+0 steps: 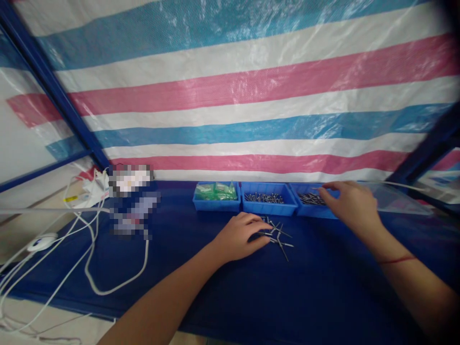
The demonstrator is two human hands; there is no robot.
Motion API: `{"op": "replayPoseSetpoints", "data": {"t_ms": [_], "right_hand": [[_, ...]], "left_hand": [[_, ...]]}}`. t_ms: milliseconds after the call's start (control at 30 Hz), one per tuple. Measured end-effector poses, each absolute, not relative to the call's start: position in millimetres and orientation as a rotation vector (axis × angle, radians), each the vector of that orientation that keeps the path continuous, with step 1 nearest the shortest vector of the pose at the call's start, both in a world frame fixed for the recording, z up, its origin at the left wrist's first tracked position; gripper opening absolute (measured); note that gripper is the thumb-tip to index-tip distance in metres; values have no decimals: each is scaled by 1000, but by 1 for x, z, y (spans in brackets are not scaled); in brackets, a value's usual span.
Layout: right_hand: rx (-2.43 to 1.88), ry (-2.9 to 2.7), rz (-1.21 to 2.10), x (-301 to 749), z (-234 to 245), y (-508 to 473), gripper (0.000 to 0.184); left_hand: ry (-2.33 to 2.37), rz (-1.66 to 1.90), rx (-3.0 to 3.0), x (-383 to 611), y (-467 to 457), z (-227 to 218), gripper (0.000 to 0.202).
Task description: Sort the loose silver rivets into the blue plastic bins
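Note:
A loose pile of slender metal fasteners (279,235), screws or rivets by their look, lies on the dark blue tabletop (323,282). My left hand (241,237) rests at the pile's left side, thumb and fingers apart, its fingertips over or touching some pieces. At the right, my right hand (350,201) hovers over the right blue bin (316,211), thumb and forefinger pinched on what looks like one thin fastener (315,189). Dark fasteners fill part of that bin, and my hand hides its right side. The middle blue bin (270,209) also holds many fasteners.
The left blue bin (217,206) contains green plastic packets (215,191). White cables (94,268) and a white round device (42,242) lie at the left, near blurred items. A clear plastic sheet (398,199) lies at the right. Behind hangs a striped tarp (230,91) between blue posts (64,103).

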State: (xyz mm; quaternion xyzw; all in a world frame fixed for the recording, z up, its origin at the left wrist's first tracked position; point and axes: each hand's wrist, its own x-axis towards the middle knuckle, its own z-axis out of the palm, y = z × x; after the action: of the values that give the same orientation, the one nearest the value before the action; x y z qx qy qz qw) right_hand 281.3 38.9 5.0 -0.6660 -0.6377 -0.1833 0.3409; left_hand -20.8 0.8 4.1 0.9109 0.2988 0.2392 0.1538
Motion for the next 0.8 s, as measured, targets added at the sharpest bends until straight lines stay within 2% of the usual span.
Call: {"op": "replayPoseSetpoints", "data": {"t_ms": [100, 167, 300, 433, 800], "right_hand": [[-1750, -1732, -635, 283, -3, 45, 30], [-1641, -1818, -627, 269, -6, 44, 28], [-1345, -2032, -467, 226, -2, 35, 23], [-1160, -2194, -385, 194, 0, 18, 18], [-999, -2135, 58, 182, -10, -8, 14]], "left_hand": [[789, 578, 2780, -14, -6, -1, 37], [792, 549, 2828, -10, -8, -5, 33], [844, 556, 2841, -8, -6, -8, 22], [929, 546, 2874, -9, -3, -8, 19], [1186, 562, 2820, -9, -2, -8, 15]]}}
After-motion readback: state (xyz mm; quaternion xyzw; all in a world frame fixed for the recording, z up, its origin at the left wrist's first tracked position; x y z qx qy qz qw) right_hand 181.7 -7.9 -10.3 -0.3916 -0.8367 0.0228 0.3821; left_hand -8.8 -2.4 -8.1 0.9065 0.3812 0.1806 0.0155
